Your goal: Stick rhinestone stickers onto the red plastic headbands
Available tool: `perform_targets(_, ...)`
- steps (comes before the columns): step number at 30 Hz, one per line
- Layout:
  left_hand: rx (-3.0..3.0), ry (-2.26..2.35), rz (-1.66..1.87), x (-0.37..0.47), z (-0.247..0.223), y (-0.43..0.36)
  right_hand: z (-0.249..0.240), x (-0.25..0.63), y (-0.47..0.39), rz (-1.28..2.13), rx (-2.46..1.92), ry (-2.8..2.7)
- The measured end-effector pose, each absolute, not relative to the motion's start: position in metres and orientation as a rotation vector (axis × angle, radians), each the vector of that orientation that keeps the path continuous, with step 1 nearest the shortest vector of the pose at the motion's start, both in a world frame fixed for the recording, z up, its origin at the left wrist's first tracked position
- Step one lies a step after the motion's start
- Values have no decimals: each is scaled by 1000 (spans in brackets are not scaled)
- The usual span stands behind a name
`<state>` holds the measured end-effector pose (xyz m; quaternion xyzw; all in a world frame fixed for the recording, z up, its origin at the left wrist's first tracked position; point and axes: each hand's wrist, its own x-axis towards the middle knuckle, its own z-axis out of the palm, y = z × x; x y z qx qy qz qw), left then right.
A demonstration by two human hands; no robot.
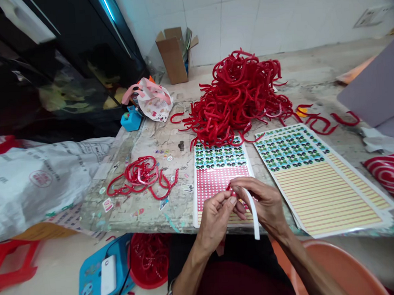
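Observation:
My left hand (217,215) and my right hand (261,201) meet above the front edge of the table. Between their fingertips is a small part of a red band (229,188), mostly hidden by the fingers. A curved white strip (255,215) hangs from the fingers of my right hand. Under the hands lies a sticker sheet (222,175) with green-blue rows and a pink section. A large heap of red bands (240,95) rests behind it. To the left is a smaller group of red bands (141,174). More sticker sheets (324,192) lie to the right.
A cardboard box (173,57), a patterned bag (153,101) and a small blue box (131,119) stand at the back left. A red basin (150,261) and blue stool (88,281) are below the table, with an orange tub (337,268) at the lower right.

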<state>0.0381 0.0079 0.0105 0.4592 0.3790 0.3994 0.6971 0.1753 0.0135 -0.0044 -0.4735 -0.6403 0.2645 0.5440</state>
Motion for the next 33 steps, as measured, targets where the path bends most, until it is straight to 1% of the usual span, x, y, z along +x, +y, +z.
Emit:
perform_targets(4, 1009, 855, 844, 38, 14, 12, -7, 174, 10, 563, -1109, -1579)
perform_targets(10, 996, 946, 814, 35, 4, 11, -16, 171, 12, 533, -1175, -1555)
perform_targets(12, 1014, 956, 814, 35, 1, 8, -17, 170, 12, 602, -1224, -1476)
perform_targets(15, 1050, 934, 816, 35, 1, 3, -16, 171, 12, 799, -1330, -1294)
perform_targets(18, 1069, 919, 835, 36, 3, 0, -16, 176, 13, 958, -1320, -1156)
perform_targets(23, 1071, 900, 833, 36, 7, -1, -17, 182, 17, 1000, -1265, -1115)
perform_targets(27, 1035, 893, 824, 36, 5, -2, -12, 185, 17, 935, -1291, -1206)
perform_targets(33, 1084, 964, 805, 38, -2, -1, 4, 185, 9, 526, -1215, -1437)
